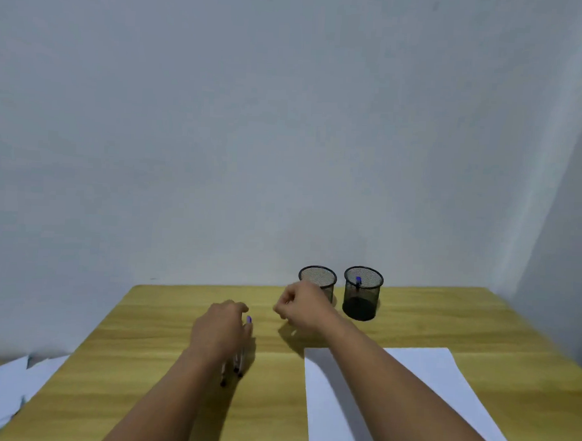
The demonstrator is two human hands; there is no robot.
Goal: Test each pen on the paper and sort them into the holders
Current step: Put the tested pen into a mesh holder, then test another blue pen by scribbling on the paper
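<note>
**Light, slick pens want a mid-barrel pinch**

The left hand point(218, 330) covers several slim pens with dark tips point(237, 368) lying mid-counter; its fingers look curled over them, though whether they grip is unclear. The right hand point(304, 307) is loosely closed on nothing visible. Two black mesh holders point(361, 295) stand at the yellow wooden counter point(445, 320)'s far edge, white paper point(436, 370) near the right.

No text, label, brand, number or sign could be read anywhere, neither on the white paper sheet point(443, 377) nor on the two black wire-mesh cylindrical pen holders point(362, 291) beyond the fingers.
</note>
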